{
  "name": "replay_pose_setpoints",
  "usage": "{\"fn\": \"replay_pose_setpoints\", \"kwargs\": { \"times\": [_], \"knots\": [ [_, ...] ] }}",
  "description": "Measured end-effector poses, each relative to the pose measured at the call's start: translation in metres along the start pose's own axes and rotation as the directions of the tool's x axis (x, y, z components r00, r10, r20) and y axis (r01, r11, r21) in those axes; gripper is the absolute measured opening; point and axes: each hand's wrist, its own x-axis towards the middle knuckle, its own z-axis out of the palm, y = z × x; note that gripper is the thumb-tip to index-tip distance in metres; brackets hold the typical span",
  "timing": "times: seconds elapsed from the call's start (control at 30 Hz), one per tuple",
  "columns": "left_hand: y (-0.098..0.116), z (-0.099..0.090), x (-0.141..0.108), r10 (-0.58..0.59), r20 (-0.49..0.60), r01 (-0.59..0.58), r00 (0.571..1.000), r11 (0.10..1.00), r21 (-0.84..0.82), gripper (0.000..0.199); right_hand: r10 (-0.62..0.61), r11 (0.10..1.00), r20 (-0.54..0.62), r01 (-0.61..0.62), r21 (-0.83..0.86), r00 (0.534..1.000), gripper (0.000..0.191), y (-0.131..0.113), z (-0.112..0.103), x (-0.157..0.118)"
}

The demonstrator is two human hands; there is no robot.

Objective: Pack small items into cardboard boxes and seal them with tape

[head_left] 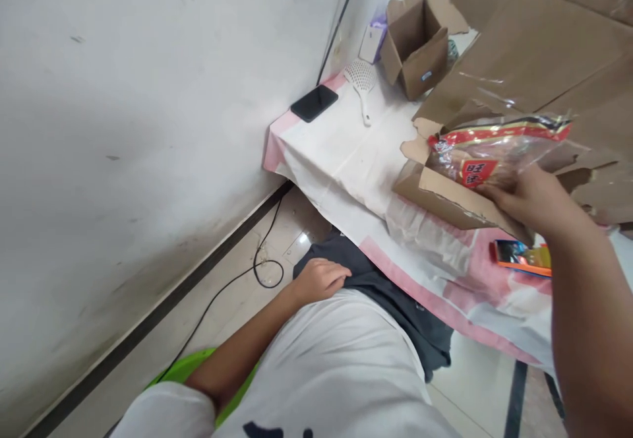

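My right hand [537, 200] grips the lower edge of a clear plastic snack bag [499, 151] with a red top band and red labels. The bag is tilted above an open cardboard box [445, 194] with torn flaps, partly inside its mouth. How far down the bag reaches is hidden by the box's front flap. My left hand [324, 280] lies on my lap at the dark shorts, fingers together and loosely bent, holding nothing.
On the cloth-covered table [341, 154] lie a black phone [314, 103] and a white slotted spoon [363, 85]. Behind them stands a second open box [420, 49]. Large cartons [548, 49] rise at right. An orange-edged packet [524, 258] lies near the front. A black cable [256, 263] loops on the floor.
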Motion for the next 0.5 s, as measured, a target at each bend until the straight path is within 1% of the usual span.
{"fn": "replay_pose_setpoints", "kwargs": {
  "times": [0.03,0.1,0.13,0.2,0.23,0.27,0.3,0.37,0.43,0.47,0.5],
  "knots": [
    [0.006,-0.006,0.012,0.074,-0.031,-0.073,0.997,0.997,0.028,0.025,-0.005,1.0,0.002,0.005,-0.016,1.0,0.028,-0.004,-0.002,-0.004],
    [0.018,-0.025,0.047,0.2,-0.128,-0.187,0.971,0.977,0.103,0.024,-0.005,0.999,-0.021,0.004,-0.032,1.0,0.032,-0.011,-0.003,-0.011],
    [0.025,-0.036,0.069,0.255,-0.179,-0.23,0.95,0.962,0.147,0.024,-0.004,1.0,-0.033,0.003,-0.025,0.999,0.034,-0.013,-0.003,-0.014],
    [0.038,-0.057,0.121,0.325,-0.19,-0.282,0.926,0.933,0.223,0.031,-0.009,1.0,-0.054,0.011,0.027,0.998,0.037,-0.016,-0.003,-0.02],
    [0.044,-0.064,0.147,0.346,-0.154,-0.303,0.925,0.92,0.247,0.037,-0.017,0.998,-0.064,0.021,0.064,0.998,0.037,-0.017,-0.002,-0.023],
    [0.049,-0.069,0.172,0.364,-0.09,-0.329,0.927,0.905,0.268,0.04,-0.018,0.995,-0.077,0.025,0.1,0.997,0.038,-0.017,-0.002,-0.025],
    [0.053,-0.07,0.195,0.397,-0.008,-0.379,0.918,0.883,0.276,0.04,-0.011,0.991,-0.088,0.023,0.134,0.996,0.038,-0.016,-0.001,-0.027],
    [0.058,-0.065,0.23,0.448,0.17,-0.478,0.878,0.84,0.257,0.034,-0.006,0.976,-0.106,0.029,0.216,0.994,0.038,-0.011,0.002,-0.029],
    [0.06,-0.055,0.249,0.446,0.297,-0.518,0.844,0.82,0.242,0.029,-0.034,0.934,-0.161,0.089,0.345,0.986,0.043,-0.002,0.004,-0.029],
    [0.061,-0.05,0.254,0.43,0.327,-0.516,0.842,0.818,0.253,0.027,-0.054,0.901,-0.204,0.135,0.411,0.978,0.048,0.002,0.004,-0.029],
    [0.061,-0.046,0.256,0.411,0.334,-0.505,0.848,0.818,0.275,0.025,-0.065,0.869,-0.252,0.179,0.462,0.966,0.053,0.007,0.004,-0.029]
  ]
}}
